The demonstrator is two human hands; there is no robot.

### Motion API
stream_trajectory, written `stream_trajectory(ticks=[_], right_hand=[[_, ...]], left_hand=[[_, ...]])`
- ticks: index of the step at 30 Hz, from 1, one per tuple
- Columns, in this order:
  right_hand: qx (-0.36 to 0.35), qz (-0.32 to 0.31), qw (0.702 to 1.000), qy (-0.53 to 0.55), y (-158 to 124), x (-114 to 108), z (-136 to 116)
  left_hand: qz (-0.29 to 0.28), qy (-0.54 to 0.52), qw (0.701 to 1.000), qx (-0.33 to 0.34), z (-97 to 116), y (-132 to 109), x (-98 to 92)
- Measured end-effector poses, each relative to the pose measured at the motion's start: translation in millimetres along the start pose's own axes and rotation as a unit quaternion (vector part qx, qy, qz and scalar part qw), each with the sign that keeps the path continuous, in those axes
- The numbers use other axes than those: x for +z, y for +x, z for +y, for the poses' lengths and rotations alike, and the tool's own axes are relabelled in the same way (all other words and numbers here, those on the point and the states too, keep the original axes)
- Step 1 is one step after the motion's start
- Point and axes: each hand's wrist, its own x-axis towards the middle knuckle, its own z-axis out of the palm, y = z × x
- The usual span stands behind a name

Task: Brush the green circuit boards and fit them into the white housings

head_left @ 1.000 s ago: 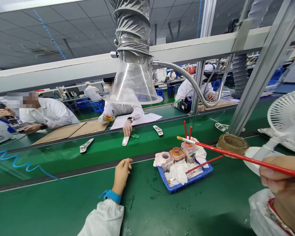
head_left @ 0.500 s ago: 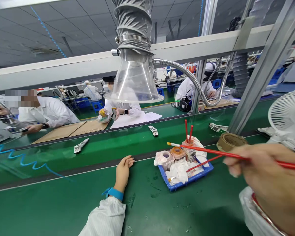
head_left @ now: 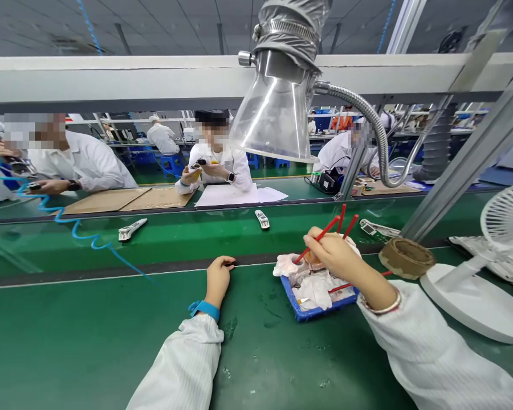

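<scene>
My right hand (head_left: 333,256) is shut on a thin red-handled brush (head_left: 318,239), and its tip goes down into a small pot (head_left: 301,261) in the blue plastic tray (head_left: 320,304). White tissue (head_left: 314,290) fills much of the tray and partly hides the pots. Two more red sticks (head_left: 346,219) stand upright behind my hand. My left hand (head_left: 219,279) rests on the green mat to the left of the tray, fingers curled around nothing. A blue wristband (head_left: 204,310) circles that wrist.
A brown tape roll (head_left: 406,257) and a white desk fan (head_left: 500,228) stand to the right. White handheld parts (head_left: 261,219) lie on the green belt ahead. A clear fume hood (head_left: 277,114) hangs above. Co-workers sit across the line, and a blue coiled hose (head_left: 68,225) runs left.
My right hand has swung left and down from the right edge, bringing the brush tip into the pot. My left hand stays nearly still, and the view has tilted.
</scene>
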Motion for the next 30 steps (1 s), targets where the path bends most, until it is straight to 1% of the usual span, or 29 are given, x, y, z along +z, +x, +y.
stream_trajectory(ticks=[2, 5, 8, 10, 13, 16, 19, 22, 25, 28, 30], right_hand=[[-0.019, -0.010, 1.000, -0.021, 0, 2, -3], [-0.061, 0.001, 0.997, -0.052, -12, -6, -7], [-0.127, 0.019, 0.989, -0.070, -28, -18, -10], [-0.179, 0.033, 0.981, -0.072, -38, -21, -10], [-0.250, 0.045, 0.965, -0.072, -51, -20, -10], [-0.296, 0.040, 0.951, -0.076, -64, -17, -13], [-0.317, 0.009, 0.943, -0.098, -78, -19, -23], [-0.322, -0.020, 0.940, -0.111, -87, -25, -33], [-0.314, -0.009, 0.944, -0.096, -89, -27, -35], [-0.299, 0.005, 0.950, -0.088, -88, -24, -34], [-0.286, 0.011, 0.955, -0.082, -89, -26, -34]], left_hand=[[-0.001, 0.008, 1.000, -0.006, 3, -1, 0.0], [-0.002, 0.017, 1.000, -0.014, 6, -2, -0.5], [-0.003, 0.030, 0.999, -0.017, 7, -1, -1.3], [-0.004, 0.040, 0.999, -0.018, 6, -1, -1.7], [-0.005, 0.053, 0.998, -0.018, 5, 1, -2.1], [-0.005, 0.064, 0.998, -0.016, 4, 2, -2.3], [-0.004, 0.080, 0.997, -0.012, 4, 2, -2.6], [0.000, 0.106, 0.994, -0.002, 7, 0, -2.0], [0.004, 0.145, 0.989, 0.021, 16, 0, 2.4], [-0.017, 0.190, 0.980, 0.060, 33, 12, 15.7], [-0.058, 0.213, 0.971, 0.096, 48, 29, 32.6]])
